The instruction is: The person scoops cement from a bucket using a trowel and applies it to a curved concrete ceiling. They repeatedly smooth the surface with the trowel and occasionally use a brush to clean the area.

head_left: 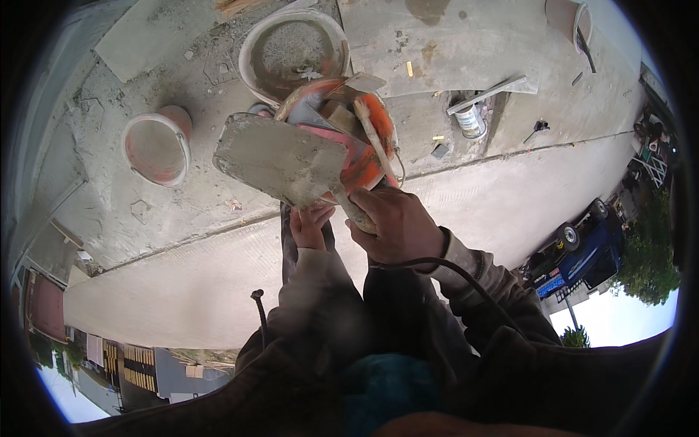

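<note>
A broad, flat trowel (280, 156), its blade coated in grey mortar, is held out in front of me. My right hand (400, 222) wraps around its stubby, mortar-smeared handle. Beneath the lower edge of the blade, my left hand (311, 224) has its fingers bent against that edge; the fingertips are partly hidden. Just beyond the trowel sits an orange bucket (362, 173) full of tools, partly covered by the blade. A tool with a pale handle (376, 144) leans across its right side.
Behind the orange bucket stands a larger round tub (246, 62) holding wet grey mix. Another bucket (178, 120) is at left. To the right, a long board (491, 95) rests by a paint can (472, 124). One more bucket (562, 16) stands far right. A floor seam crosses near my feet.
</note>
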{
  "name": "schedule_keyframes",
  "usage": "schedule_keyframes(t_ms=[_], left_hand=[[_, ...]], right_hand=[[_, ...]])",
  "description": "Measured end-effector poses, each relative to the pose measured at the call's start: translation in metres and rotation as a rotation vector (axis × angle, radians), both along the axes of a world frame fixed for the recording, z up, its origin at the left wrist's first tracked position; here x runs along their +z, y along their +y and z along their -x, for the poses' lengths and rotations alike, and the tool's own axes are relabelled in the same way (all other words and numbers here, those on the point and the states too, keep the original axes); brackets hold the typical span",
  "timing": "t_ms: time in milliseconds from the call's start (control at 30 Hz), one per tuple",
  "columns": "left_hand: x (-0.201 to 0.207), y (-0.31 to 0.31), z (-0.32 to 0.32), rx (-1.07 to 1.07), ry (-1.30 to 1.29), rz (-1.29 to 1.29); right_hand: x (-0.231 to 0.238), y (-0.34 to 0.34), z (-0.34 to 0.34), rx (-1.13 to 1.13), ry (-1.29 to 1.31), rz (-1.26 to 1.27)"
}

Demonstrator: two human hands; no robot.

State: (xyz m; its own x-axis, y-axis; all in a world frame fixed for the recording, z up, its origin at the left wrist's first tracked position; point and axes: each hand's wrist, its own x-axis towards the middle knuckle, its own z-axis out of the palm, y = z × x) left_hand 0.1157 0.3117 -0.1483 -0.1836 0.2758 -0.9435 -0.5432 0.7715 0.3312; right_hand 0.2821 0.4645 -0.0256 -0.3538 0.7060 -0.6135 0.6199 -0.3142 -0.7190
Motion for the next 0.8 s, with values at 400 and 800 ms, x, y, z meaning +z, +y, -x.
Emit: schedule_keyframes(t_ms=[400,800], left_hand=[[-0.020,-0.001,-0.030,-0.221,-0.065,0.060],[-0.092,-0.013,0.082,0.182,0.216,0.164]], right_hand=[[-0.022,0.056,-0.134,-0.331,-0.347,-0.071],[-0.141,0.097,-0.262,-0.442,-0.439,-0.199]])
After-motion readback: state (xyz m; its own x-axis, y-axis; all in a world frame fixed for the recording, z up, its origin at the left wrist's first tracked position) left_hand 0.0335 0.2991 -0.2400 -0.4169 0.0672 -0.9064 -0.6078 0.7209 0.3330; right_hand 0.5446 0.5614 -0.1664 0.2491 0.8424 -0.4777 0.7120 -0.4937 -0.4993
